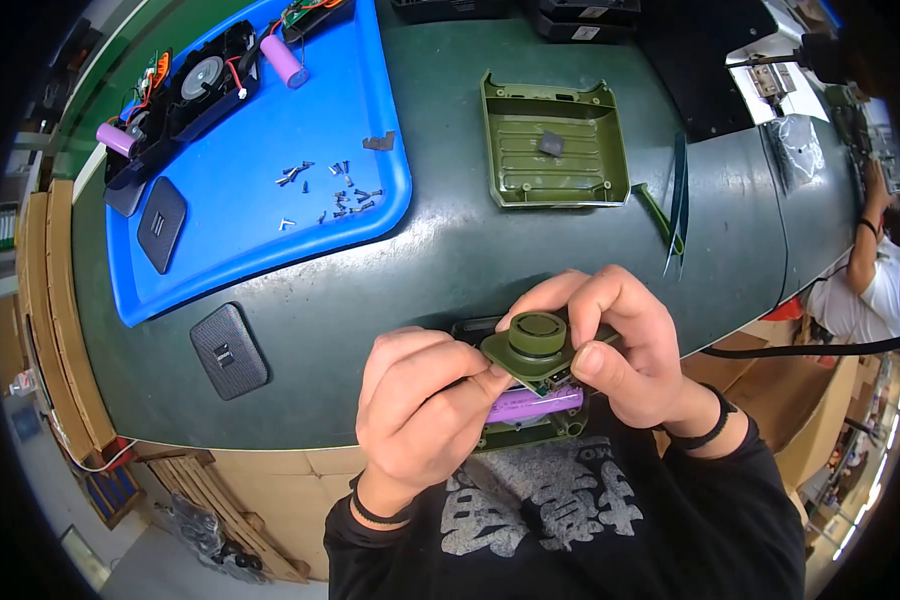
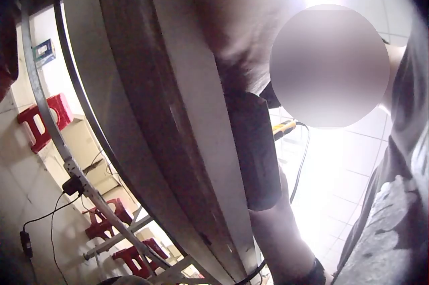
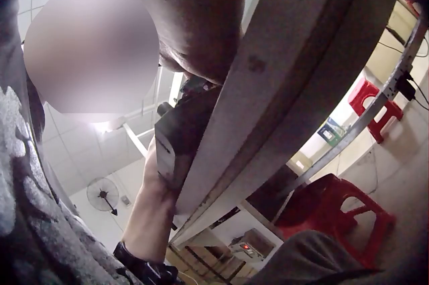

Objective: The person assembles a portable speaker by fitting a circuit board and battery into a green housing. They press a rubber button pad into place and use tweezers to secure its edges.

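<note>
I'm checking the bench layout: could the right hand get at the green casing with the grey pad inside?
Probably yes: only bare tabletop seems to lie between the right hand and the green casing. But it is holding the green knobbed part, so likely must let go first.

Green knobbed panel [image 1: 537, 338] in matt plastic

holds left hand [image 1: 420, 405] and right hand [image 1: 630, 345] near each other in front of the torso [image 1: 570, 515], with forearms [image 1: 722, 438] angled inward. on the left, pinches with curled fingers folded side by side. on the right, grips with index finger [image 1: 615, 288] arched and thumb [image 1: 605, 368] below it.
</note>
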Motion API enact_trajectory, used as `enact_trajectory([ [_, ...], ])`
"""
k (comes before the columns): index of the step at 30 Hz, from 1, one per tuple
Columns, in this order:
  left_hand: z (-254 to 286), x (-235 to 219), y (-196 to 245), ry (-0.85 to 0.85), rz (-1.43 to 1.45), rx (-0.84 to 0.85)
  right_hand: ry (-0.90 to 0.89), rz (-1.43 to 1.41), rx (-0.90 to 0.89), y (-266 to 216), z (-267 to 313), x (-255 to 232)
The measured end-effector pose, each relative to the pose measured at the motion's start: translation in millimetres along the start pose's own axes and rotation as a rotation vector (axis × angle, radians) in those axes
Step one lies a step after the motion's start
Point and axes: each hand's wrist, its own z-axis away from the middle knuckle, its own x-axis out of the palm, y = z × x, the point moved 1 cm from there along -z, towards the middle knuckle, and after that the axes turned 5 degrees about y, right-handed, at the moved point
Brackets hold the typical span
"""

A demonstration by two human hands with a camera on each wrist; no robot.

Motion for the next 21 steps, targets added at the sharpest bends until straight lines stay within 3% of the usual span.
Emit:
enact_trajectory([
  [7, -1.0, 0.6, 0.9, 0.005, -0.011, -0.003, 0.005, -0.028, 0.023, -1.8, -1.3, -0.3],
  [12, -1.7, 0.6, 3.3, 0.001, -0.027, -0.078, 0.068, -0.071, 0.142, -3.7, -1.6, -0.2],
  [16, -3.1, -1.0, 3.0, -0.02, -0.024, -0.106, 0.077, -0.054, 0.126, -3.0, -2.2, 0.5],
  [21, -0.1, -1.8, 2.2, 0.0, -0.017, -0.221, 0.086, 0.072, -0.067, -0.5, -2.9, -5.3],
])
